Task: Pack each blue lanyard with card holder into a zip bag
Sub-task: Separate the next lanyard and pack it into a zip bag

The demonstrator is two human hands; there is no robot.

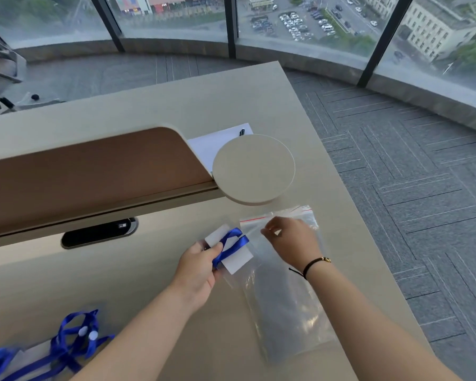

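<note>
A white card holder (228,250) wrapped with a blue lanyard (229,247) is held in the left hand (199,270), the grip closed on it with thumb and fingers pinching its near-left end. The holder is kept just above the beige counter (154,284), beside the open left side of a clear zip bag (283,284). The bag lies flat on the counter with its red-lined mouth at the far end. The upper layer of that mouth is pinched and lifted by the right hand (290,239), thumb and forefinger closed on the plastic; a dark cord bracelet (312,266) is worn on that wrist. At the lower left corner, a loose pile of further blue lanyards (66,347) with holders is seen on the counter, well apart from the bag. Beyond the hands, a round beige disc (253,169) is placed partly over a white sheet (212,145), on which a dark pen (241,132) rests.
</note>
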